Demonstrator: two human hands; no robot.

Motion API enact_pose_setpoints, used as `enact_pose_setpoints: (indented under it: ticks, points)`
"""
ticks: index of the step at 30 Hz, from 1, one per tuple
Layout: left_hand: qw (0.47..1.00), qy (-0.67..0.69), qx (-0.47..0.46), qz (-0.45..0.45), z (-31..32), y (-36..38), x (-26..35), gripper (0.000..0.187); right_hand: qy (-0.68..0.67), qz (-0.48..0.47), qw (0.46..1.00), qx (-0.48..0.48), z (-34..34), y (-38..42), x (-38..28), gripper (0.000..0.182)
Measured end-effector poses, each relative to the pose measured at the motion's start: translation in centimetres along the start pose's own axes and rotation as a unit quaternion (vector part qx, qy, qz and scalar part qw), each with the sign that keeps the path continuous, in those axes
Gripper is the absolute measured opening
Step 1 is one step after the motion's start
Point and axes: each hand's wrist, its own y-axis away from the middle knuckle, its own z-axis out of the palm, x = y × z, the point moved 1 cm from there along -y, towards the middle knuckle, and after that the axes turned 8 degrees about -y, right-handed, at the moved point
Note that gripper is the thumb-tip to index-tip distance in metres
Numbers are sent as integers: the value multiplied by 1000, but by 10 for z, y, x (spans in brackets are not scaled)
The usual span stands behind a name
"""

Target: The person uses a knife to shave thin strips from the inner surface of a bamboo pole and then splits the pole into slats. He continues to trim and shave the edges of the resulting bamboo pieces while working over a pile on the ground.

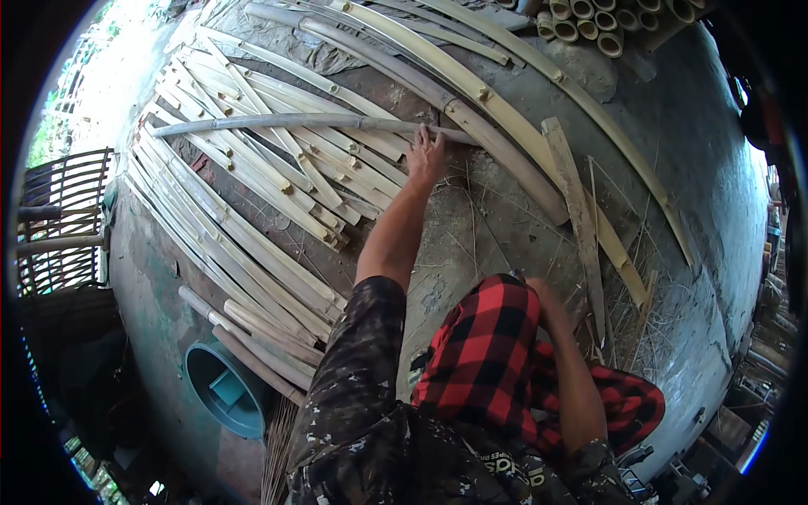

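My left hand (427, 156) reaches out from a camouflage sleeve, its fingers bent over a long grey bamboo pole (286, 120) close to the pole's right end. That pole lies slantwise across many pale split bamboo strips (278, 172) on the floor. By my raised knee in red-and-black checked cloth (488, 328), my right hand (543, 295) looks closed. Its fingers are mostly hidden behind the knee. A small dark, shiny bit of something (517, 275) shows beside it, too little to name.
Longer bamboo lengths (505, 135) curve across the floor ahead. A flat wooden slat (576, 210) lies to the right. At the lower left stands a blue-green bucket (195, 370) beside short bamboo pieces (257, 362). Cut bamboo tubes (589, 25) are stacked at the top right.
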Motion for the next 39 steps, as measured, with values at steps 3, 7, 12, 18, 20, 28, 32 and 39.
enact_pose_setpoints:
  ticks: [3,7,12,18,20,28,32,39]
  points:
    - [999,-29,9,12,11,-13,1,67,-17,-17,1000,-8,10,-2,31,49]
    - [995,-70,67,34,0,-22,-10,48,-25,-18,999,7,12,0,41,51]
    - [990,-93,-20,101,26,-9,-26,46,-91,28,995,-5,12,4,45,49]
    - [954,-28,-117,276,-45,57,-68,23,-1,-23,1000,-13,-7,24,5,36]
    - [942,-32,-84,322,-60,66,-85,19,13,16,1000,-5,-14,22,6,35]
    - [927,-145,-125,323,-133,63,-126,17,37,151,988,23,-20,13,-23,42]
    - [939,-138,-164,271,-148,35,-150,37,63,104,992,38,-8,3,-3,44]
    - [998,17,61,21,-67,106,-182,82,32,92,995,12,-6,6,-7,48]
